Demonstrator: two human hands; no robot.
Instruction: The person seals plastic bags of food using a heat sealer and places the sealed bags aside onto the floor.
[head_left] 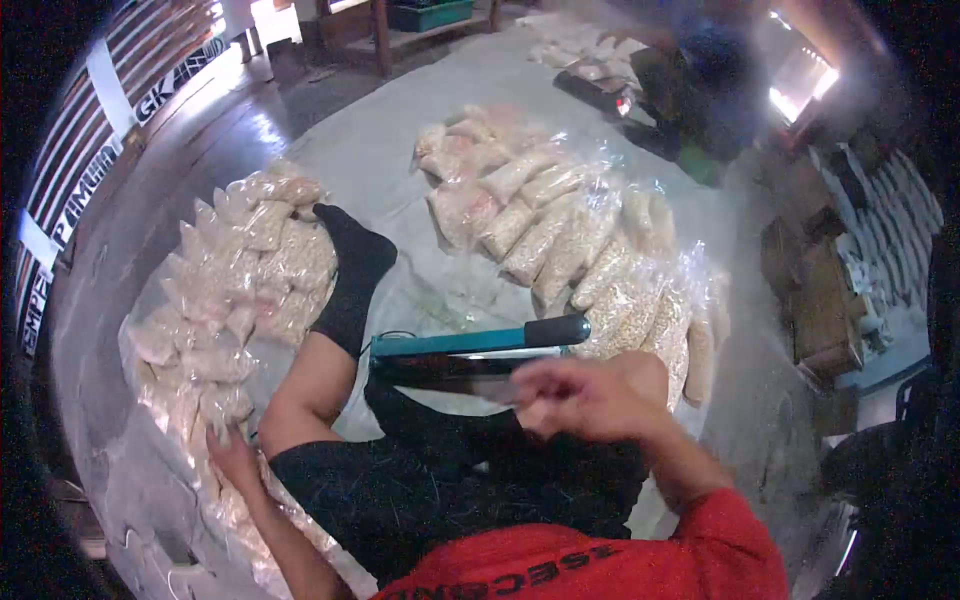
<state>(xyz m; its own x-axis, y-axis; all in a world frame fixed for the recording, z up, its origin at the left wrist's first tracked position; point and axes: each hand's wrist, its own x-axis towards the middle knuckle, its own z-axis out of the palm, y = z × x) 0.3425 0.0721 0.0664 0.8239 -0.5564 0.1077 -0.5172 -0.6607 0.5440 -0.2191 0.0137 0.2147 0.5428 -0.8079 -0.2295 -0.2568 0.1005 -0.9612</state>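
At the left pile, my left hand [232,455] has its fingers bent round the near end of a filled clear plastic bag [226,402]. My right hand [585,398] is raised over my lap, its fingers curled and smeared by motion; whether anything is in them I cannot tell. Just beyond it, a teal bag sealer [455,343] with a black-ended lever [557,330] lies across between my legs. A dark brownish strip below the lever is blurred. Filled bags [290,262] of pale, puffed-looking pieces are heaped to my left.
A second pile of filled bags [560,215] spreads ahead and right on a pale floor sheet [380,130]. My black-socked foot [355,250] lies beside the left pile. Cardboard boxes [815,290] stand at the right. A green crate [428,14] sits on a shelf at the back.
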